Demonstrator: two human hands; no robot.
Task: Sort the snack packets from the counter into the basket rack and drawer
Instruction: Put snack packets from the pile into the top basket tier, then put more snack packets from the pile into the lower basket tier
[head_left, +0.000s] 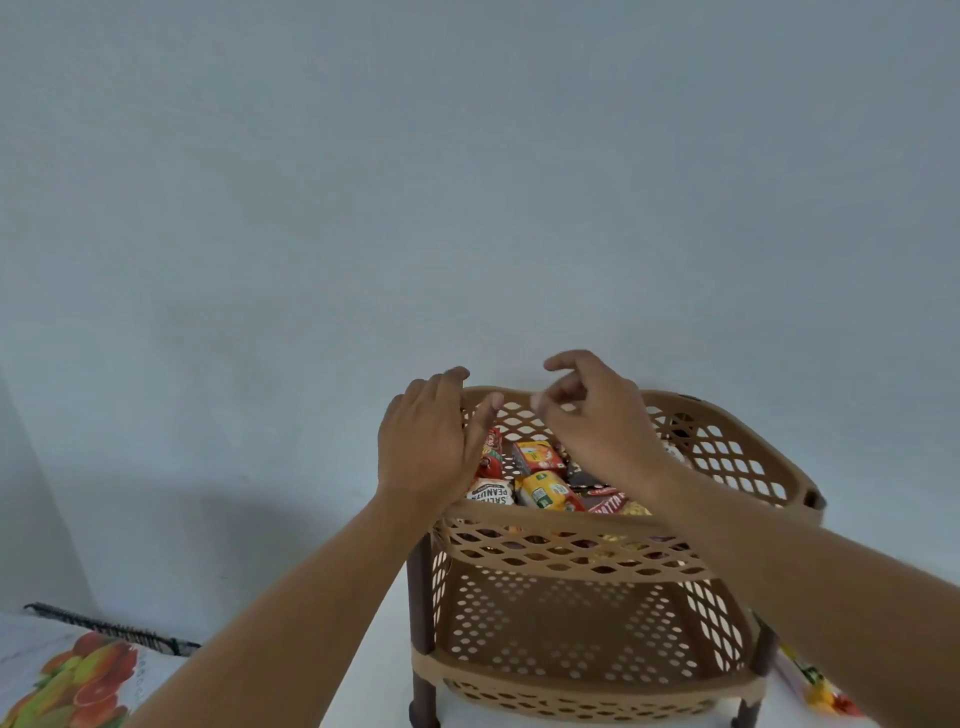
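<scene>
Basket rack (727, 447), two tiers, two hands

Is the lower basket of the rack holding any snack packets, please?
No, the lower basket looks bare, while the packets lie in the top basket.

Snack packets (540, 480) in top tier of tan perforated plastic basket rack (582, 613); lower tier beneath; fruit-printed cloth (78, 680) far left.

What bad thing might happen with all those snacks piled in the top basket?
The top basket already looks crowded with snack packets, so another one might slide over the low front rim. Both hands, left hand and right hand, hover empty over it; a bump could perhaps rock the rack on its thin brown legs.
</scene>
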